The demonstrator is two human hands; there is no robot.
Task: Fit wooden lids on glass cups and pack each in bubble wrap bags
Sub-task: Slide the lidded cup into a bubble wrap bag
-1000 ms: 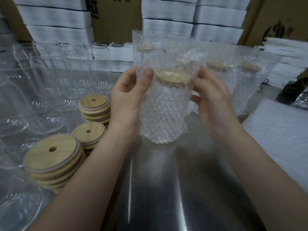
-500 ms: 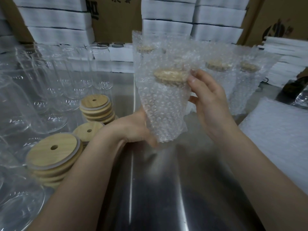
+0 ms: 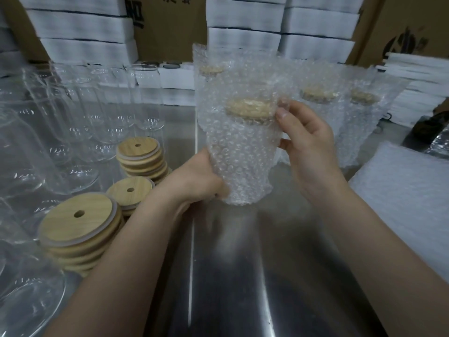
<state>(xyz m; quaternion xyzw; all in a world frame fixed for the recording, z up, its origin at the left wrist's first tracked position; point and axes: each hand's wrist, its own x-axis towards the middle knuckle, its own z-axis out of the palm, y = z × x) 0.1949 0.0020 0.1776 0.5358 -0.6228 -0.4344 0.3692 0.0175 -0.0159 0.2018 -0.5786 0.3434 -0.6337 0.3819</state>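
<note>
We hold one lidded cup (image 3: 243, 166) inside its bubble wrap bag (image 3: 243, 88) above the table (image 3: 243, 276), clear of the surface. Our left hand (image 3: 201, 178) cups the bag's bottom, fingers curled round it. Our right hand (image 3: 306, 147) grips the side by the wooden lid (image 3: 250, 109), thumb pressed on the wrap. The bag's mouth stands unsealed above the lid. Behind it three packed cups (image 3: 318, 113) stand wrapped. Much is left, we judge: rows of bare glass cups (image 3: 80, 105) wait at the left beside three stacks of lids (image 3: 77, 222), and a pile of bubble wrap (image 3: 401, 190) lies at the right.
</note>
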